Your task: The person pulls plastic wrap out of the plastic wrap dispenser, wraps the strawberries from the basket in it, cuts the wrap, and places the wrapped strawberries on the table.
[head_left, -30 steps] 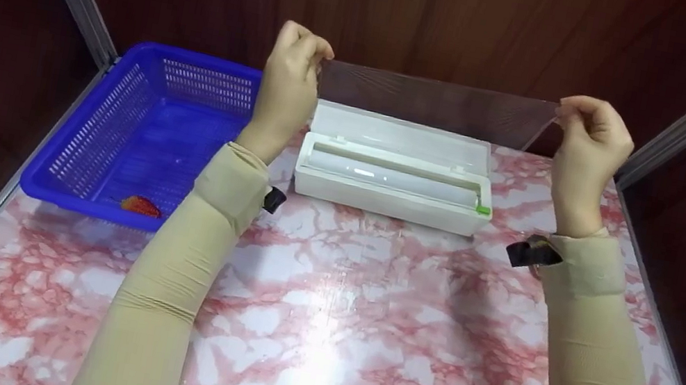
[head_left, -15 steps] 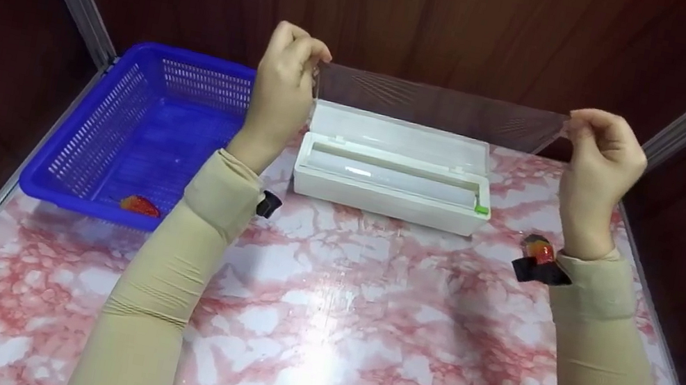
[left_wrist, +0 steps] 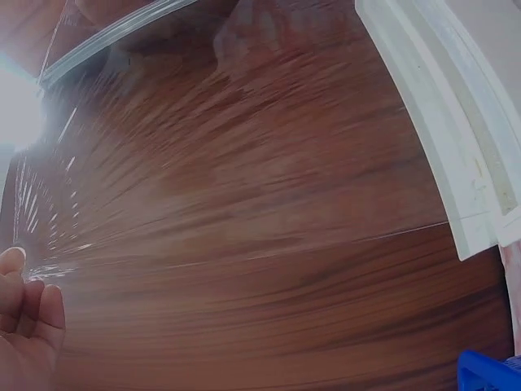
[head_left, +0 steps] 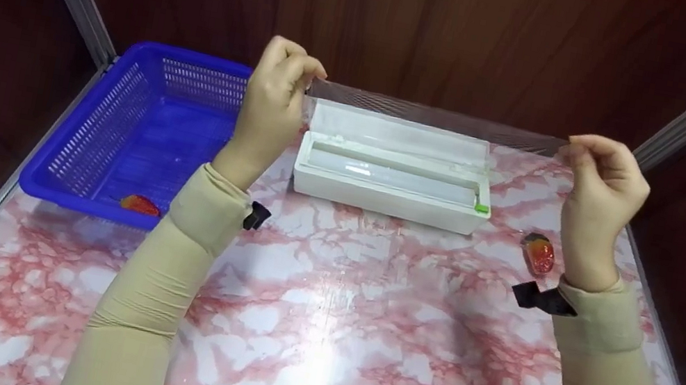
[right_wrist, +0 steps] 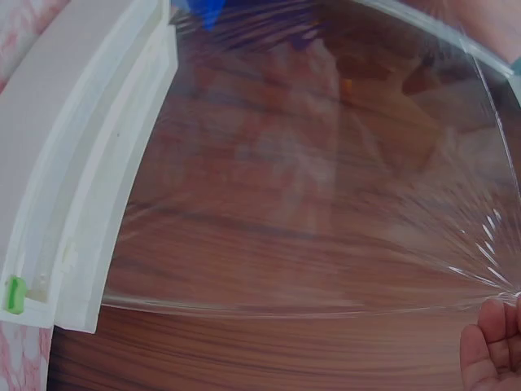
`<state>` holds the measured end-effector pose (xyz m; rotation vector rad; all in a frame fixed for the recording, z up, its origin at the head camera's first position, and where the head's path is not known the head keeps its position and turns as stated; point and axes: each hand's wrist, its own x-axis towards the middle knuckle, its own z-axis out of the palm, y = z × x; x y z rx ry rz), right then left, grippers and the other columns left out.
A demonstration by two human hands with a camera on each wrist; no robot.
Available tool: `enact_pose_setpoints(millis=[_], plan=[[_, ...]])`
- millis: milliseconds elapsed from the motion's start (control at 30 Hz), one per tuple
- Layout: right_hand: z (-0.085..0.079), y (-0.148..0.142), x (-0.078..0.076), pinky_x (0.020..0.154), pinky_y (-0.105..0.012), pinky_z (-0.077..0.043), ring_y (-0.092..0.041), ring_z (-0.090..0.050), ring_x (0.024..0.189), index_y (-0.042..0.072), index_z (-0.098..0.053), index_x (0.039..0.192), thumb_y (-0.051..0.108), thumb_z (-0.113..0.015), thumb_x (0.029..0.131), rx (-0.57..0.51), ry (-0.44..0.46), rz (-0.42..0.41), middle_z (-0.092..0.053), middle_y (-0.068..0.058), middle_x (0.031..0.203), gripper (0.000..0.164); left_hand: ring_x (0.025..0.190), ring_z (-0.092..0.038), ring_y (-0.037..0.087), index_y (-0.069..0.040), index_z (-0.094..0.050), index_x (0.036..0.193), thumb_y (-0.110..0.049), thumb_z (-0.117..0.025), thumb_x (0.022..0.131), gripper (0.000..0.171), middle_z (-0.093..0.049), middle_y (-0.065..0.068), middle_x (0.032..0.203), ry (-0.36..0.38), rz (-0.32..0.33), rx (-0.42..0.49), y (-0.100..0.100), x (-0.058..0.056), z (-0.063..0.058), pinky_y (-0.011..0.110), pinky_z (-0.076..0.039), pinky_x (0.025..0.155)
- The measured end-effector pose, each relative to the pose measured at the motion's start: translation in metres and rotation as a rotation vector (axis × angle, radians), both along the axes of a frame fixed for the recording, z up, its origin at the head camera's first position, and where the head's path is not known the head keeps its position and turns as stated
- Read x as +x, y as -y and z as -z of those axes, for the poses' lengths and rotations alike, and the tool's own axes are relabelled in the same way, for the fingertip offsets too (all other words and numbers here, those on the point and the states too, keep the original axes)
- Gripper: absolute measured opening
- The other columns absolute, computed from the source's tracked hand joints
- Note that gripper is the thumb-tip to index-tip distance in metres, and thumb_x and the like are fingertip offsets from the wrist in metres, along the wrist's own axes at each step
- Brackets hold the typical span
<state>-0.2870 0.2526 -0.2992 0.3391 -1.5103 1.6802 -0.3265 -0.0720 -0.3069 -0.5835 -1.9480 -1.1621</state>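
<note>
A sheet of clear plastic wrap (head_left: 434,117) is stretched between my two hands, level with the raised lid behind the white wrap box. My left hand (head_left: 268,116) pinches its left corner, my right hand (head_left: 602,213) its right corner. Creases fan out from the pinched corners of the plastic wrap (left_wrist: 228,163) in the left wrist view. The wrap box (head_left: 383,203) lies between the hands, lid folded back, a roll (head_left: 388,176) inside. A green slider (head_left: 482,208) sits at its right end. Whether the sheet still joins the roll I cannot tell.
A blue plastic basket (head_left: 83,207) stands at the left with a red-orange fruit (head_left: 140,205) inside. Another glossy red-orange fruit (head_left: 538,254) lies on the marbled table (head_left: 360,337) beside my right wrist. Dark wooden panels (head_left: 456,29) close off the back and sides.
Both hands have come down and nearer, moving apart; the right has shifted further to the right. The sheet sits lower and wider. The fruit by the right wrist has come into full view.
</note>
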Motion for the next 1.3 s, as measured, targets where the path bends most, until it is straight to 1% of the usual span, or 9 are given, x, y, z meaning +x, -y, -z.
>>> enact_pose_setpoints(millis=[133,267,367,433,567,667,900,1067,1300], plan=[[0.008,-0.005,0.006,0.058,-0.024,-0.05,-0.019,-0.058,0.056,-0.015,-0.06,0.075,-0.011,-0.059,0.074,-0.027,0.011,-0.031,-0.062,-0.013,0.063,0.005,0.08,-0.048,0.015,0.003,-0.06,0.078,-0.003,-0.046,0.087,0.017,-0.046,0.014,0.083,-0.043,0.008,-0.016,0.001,0.007,0.003,0.023,-0.043,0.073],[0.013,-0.008,0.015,0.058,-0.026,-0.05,-0.02,-0.058,0.056,-0.022,-0.056,0.077,-0.011,-0.06,0.074,-0.036,0.011,-0.054,-0.062,-0.015,0.064,0.012,0.08,-0.047,0.016,0.002,-0.06,0.079,0.002,-0.044,0.086,0.017,-0.045,0.013,0.084,-0.07,0.016,-0.056,0.003,0.015,0.006,0.024,-0.043,0.072],[0.016,-0.009,0.021,0.058,-0.026,-0.049,-0.021,-0.057,0.057,-0.023,-0.055,0.077,-0.012,-0.059,0.073,-0.038,0.008,-0.073,-0.062,-0.016,0.064,0.012,0.079,-0.048,0.017,0.002,-0.06,0.079,0.005,-0.044,0.086,0.017,-0.046,0.013,0.083,-0.085,0.02,-0.084,0.005,0.02,0.009,0.023,-0.043,0.071],[0.02,-0.011,0.024,0.059,-0.027,-0.049,-0.022,-0.057,0.058,-0.024,-0.055,0.077,-0.014,-0.057,0.073,-0.048,0.0,-0.098,-0.062,-0.016,0.065,0.011,0.077,-0.047,0.016,0.001,-0.059,0.079,0.003,-0.045,0.086,0.017,-0.046,0.013,0.083,-0.089,0.024,-0.096,0.007,0.024,0.011,0.022,-0.042,0.069],[0.025,-0.012,0.031,0.06,-0.027,-0.05,-0.022,-0.058,0.059,-0.024,-0.055,0.077,-0.014,-0.058,0.073,-0.073,-0.001,-0.146,-0.062,-0.017,0.066,0.011,0.076,-0.048,0.016,0.001,-0.059,0.079,0.008,-0.045,0.084,0.017,-0.047,0.012,0.083,-0.08,0.042,-0.103,0.01,0.031,0.013,0.022,-0.043,0.068],[0.028,-0.013,0.036,0.06,-0.027,-0.05,-0.022,-0.058,0.059,-0.025,-0.054,0.078,-0.015,-0.057,0.073,-0.077,0.011,-0.169,-0.062,-0.017,0.066,0.012,0.078,-0.048,0.016,0.0,-0.059,0.079,0.009,-0.045,0.083,0.018,-0.047,0.011,0.082,-0.073,0.076,-0.106,0.012,0.035,0.015,0.022,-0.042,0.069],[0.037,-0.017,0.046,0.063,-0.027,-0.049,-0.022,-0.058,0.062,-0.025,-0.053,0.082,-0.017,-0.052,0.075,-0.069,0.048,-0.222,-0.062,-0.016,0.067,0.01,0.077,-0.045,0.016,0.0,-0.058,0.078,0.003,-0.044,0.087,0.017,-0.046,0.012,0.079,-0.08,0.188,-0.135,0.018,0.04,0.022,0.022,-0.04,0.068],[0.045,-0.022,0.054,0.064,-0.025,-0.05,-0.022,-0.06,0.065,-0.023,-0.054,0.081,-0.021,-0.047,0.076,-0.084,0.06,-0.308,-0.063,-0.017,0.07,0.009,0.077,-0.047,0.017,-0.001,-0.058,0.079,-0.002,-0.045,0.088,0.016,-0.047,0.011,0.079,-0.09,0.262,-0.173,0.022,0.045,0.029,0.023,-0.041,0.07],[0.06,-0.029,0.068,0.065,-0.025,-0.051,-0.024,-0.063,0.07,-0.022,-0.054,0.083,-0.023,-0.042,0.077,-0.079,0.115,-0.446,-0.064,-0.02,0.075,0.013,0.073,-0.047,0.014,-0.003,-0.058,0.078,0.01,-0.046,0.082,0.019,-0.047,0.009,0.078,-0.084,0.338,-0.246,0.027,0.053,0.041,0.018,-0.039,0.063]])
